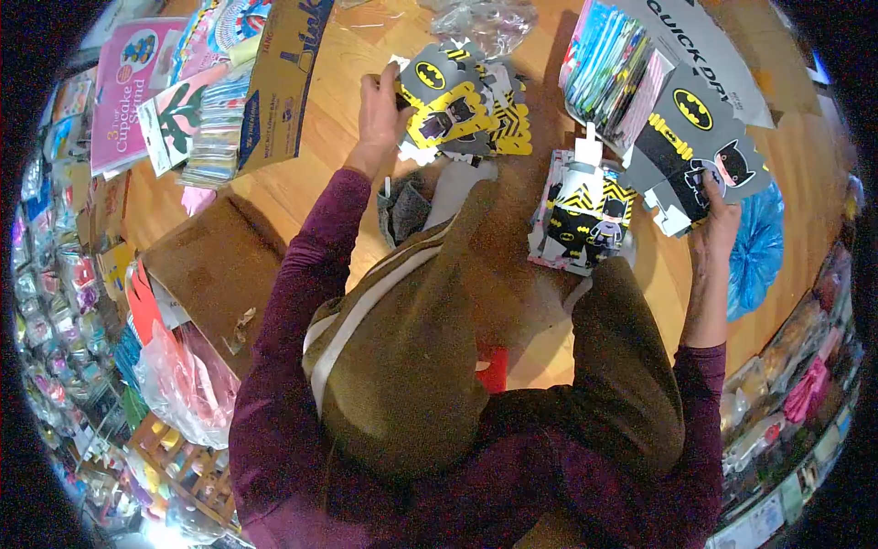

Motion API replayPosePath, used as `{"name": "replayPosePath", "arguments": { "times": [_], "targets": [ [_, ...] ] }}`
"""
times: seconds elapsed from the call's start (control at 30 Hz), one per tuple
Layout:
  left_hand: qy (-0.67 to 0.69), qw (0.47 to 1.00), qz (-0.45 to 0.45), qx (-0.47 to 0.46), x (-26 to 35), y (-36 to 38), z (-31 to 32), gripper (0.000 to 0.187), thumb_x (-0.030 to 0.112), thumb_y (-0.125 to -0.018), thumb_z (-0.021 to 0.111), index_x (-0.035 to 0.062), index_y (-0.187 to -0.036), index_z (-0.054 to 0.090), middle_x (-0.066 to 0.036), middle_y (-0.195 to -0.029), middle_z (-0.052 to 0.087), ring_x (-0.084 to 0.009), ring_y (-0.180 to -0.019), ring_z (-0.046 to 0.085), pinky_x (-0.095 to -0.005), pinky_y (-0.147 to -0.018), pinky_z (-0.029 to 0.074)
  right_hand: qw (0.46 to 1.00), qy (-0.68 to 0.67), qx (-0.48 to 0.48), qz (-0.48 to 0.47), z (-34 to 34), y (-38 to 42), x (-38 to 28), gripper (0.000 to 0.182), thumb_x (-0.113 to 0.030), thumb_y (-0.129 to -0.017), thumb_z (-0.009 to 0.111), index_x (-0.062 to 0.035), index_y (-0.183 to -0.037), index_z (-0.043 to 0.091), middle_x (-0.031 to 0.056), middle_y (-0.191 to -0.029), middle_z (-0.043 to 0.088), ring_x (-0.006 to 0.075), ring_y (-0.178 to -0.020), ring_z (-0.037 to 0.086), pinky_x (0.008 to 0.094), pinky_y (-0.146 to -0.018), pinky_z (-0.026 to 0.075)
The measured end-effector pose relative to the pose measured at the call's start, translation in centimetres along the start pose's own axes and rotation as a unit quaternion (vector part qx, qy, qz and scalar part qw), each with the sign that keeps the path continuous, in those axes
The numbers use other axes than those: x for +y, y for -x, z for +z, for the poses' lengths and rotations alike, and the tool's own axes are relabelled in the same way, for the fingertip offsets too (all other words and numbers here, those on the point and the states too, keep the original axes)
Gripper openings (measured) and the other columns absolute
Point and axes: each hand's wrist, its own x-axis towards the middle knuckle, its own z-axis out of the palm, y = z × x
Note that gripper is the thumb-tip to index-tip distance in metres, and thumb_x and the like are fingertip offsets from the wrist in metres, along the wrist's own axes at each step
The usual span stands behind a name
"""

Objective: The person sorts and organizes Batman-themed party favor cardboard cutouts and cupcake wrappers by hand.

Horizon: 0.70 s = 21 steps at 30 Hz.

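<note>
My left hand (380, 114) is closed on the left edge of a flat grey, black and yellow Batman cardboard box (445, 114) with scalloped edges. Similar zigzag-patterned pieces (509, 114) lie beside and under it. At the right, my right hand (716, 220) grips the lower end of another flat Batman cardboard box (681, 151), thumb on its front near the printed figure. Between the hands, a stack of Batman cards (581, 229) rests on the floor near my foot, with a white strip (588, 151) at its top.
A carton of packets (608, 69) stands behind my right hand. At the upper left are another carton (283, 82) and a pink cupcake stand pack (128, 101). A blue plastic bag (754, 247) lies at the right, clear plastic (485, 23) at the top. Packed goods line both sides.
</note>
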Motion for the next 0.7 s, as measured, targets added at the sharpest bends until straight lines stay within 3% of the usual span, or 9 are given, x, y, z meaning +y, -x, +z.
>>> {"name": "replayPosePath", "arguments": {
  "times": [0.23,0.33,0.4,0.47,0.53,0.7],
  "targets": [
    [-0.001,0.997,-0.028,0.073,0.2,1.2,0.3,0.067,0.003,-0.053,0.073,0.0040,-0.112,0.042,-0.018,-0.105,0.036,-0.0353,-0.101,0.037,-0.0370,-0.086,0.035,1.000,-0.022,0.000,0.018,-0.4,-0.2,0.4,0.029,-0.003,-0.072,0.063,0.0027,-0.098,0.051,0.0102,-0.087,0.059,0.0185,-0.071,0.061,0.0301,-0.064,0.051],
    [-0.006,0.991,-0.020,0.129,0.6,2.2,-0.1,0.054,0.003,-0.055,0.072,0.0000,-0.103,0.048,-0.019,-0.098,0.045,-0.0318,-0.092,0.046,-0.0350,-0.080,0.039,1.000,-0.025,-0.004,0.018,-0.4,-0.1,0.4,0.029,-0.003,-0.072,0.063,0.0021,-0.097,0.051,0.0100,-0.087,0.059,0.0184,-0.072,0.060,0.0299,-0.064,0.051],
    [0.165,0.978,-0.123,-0.024,0.4,3.0,-0.7,0.033,0.005,-0.061,0.069,-0.0030,-0.089,0.054,-0.014,-0.080,0.055,-0.0220,-0.072,0.054,-0.0310,-0.067,0.043,0.999,-0.023,-0.004,0.023,-0.6,-0.2,0.5,0.028,-0.003,-0.072,0.063,0.0017,-0.097,0.051,0.0098,-0.088,0.059,0.0181,-0.073,0.060,0.0297,-0.064,0.050],
    [0.328,0.932,-0.078,-0.133,-0.8,4.7,-0.6,0.015,0.006,-0.072,0.063,-0.0024,-0.083,0.057,-0.002,-0.070,0.056,-0.0064,-0.066,0.048,-0.0243,-0.059,0.041,1.000,-0.008,0.003,0.017,-0.6,-0.3,0.4,0.028,-0.003,-0.072,0.063,0.0008,-0.098,0.052,0.0090,-0.090,0.059,0.0175,-0.075,0.060,0.0292,-0.065,0.050],
    [0.292,0.928,-0.049,-0.225,1.9,5.5,-4.1,0.013,0.005,-0.075,0.060,-0.0024,-0.086,0.058,-0.001,-0.072,0.056,-0.0060,-0.069,0.048,-0.0230,-0.062,0.041,1.000,-0.012,0.001,0.018,-0.5,-0.3,0.3,0.029,-0.003,-0.072,0.063,0.0006,-0.098,0.052,0.0085,-0.090,0.058,0.0169,-0.075,0.059,0.0290,-0.066,0.049],
    [0.374,0.901,-0.074,-0.208,-0.6,5.4,-4.0,0.015,0.005,-0.078,0.057,-0.0020,-0.091,0.057,0.000,-0.079,0.059,-0.0066,-0.074,0.050,-0.0228,-0.069,0.042,1.000,-0.006,-0.001,0.013,-0.8,-0.3,0.4,0.032,-0.004,-0.071,0.064,0.0009,-0.100,0.051,0.0082,-0.092,0.058,0.0160,-0.075,0.058,0.0280,-0.067,0.048]
  ]
}}
